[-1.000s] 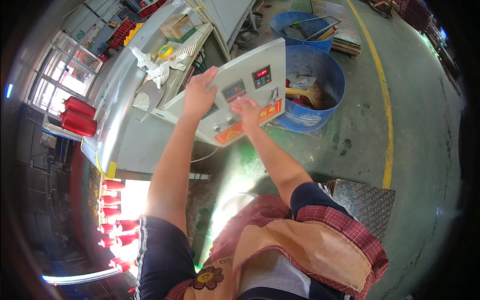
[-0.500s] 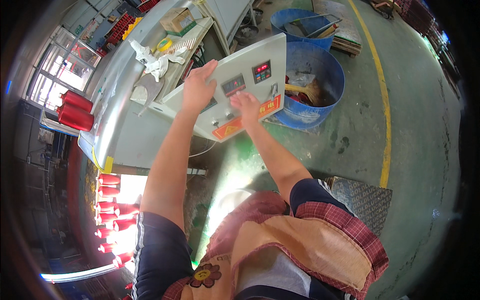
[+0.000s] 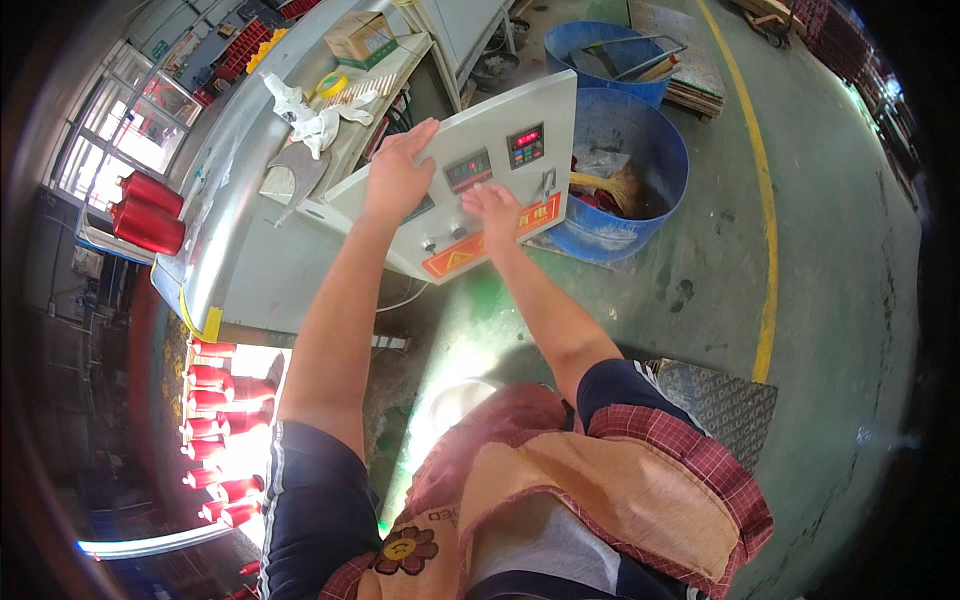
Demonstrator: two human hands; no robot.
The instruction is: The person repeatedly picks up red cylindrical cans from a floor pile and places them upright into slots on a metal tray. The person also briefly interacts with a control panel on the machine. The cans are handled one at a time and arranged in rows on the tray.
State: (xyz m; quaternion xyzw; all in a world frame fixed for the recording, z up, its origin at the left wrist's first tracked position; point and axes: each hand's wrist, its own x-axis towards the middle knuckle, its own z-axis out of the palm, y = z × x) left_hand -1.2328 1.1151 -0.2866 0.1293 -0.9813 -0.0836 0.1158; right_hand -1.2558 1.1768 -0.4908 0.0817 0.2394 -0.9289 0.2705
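A light grey control panel [image 3: 551, 100] stands tilted in front of me. It has a middle display [image 3: 465, 168], a second red-lit display [image 3: 525, 146] with small buttons, black knobs [image 3: 459, 228] and an orange warning strip [image 3: 452, 259]. My left hand [image 3: 398, 180] lies over the panel's upper left edge, fingers stretched out and thumb apart on the front side. Just under the middle display is my right hand [image 3: 492, 210], fingers loosely bent and their tips at the panel face. Whether those tips press anything cannot be made out.
Behind the panel stand two blue drums [image 3: 655, 222], the nearer holding a straw broom [image 3: 622, 186]. White gloves [image 3: 318, 128], yellow tape [image 3: 332, 84] and a cardboard box [image 3: 360, 38] lie upper left. Red canisters [image 3: 148, 226] stand at left. A yellow line [image 3: 762, 200] crosses the floor.
Both hands keep their places on the panel. The view has shifted slightly, and the red parts at lower left have moved along a little.
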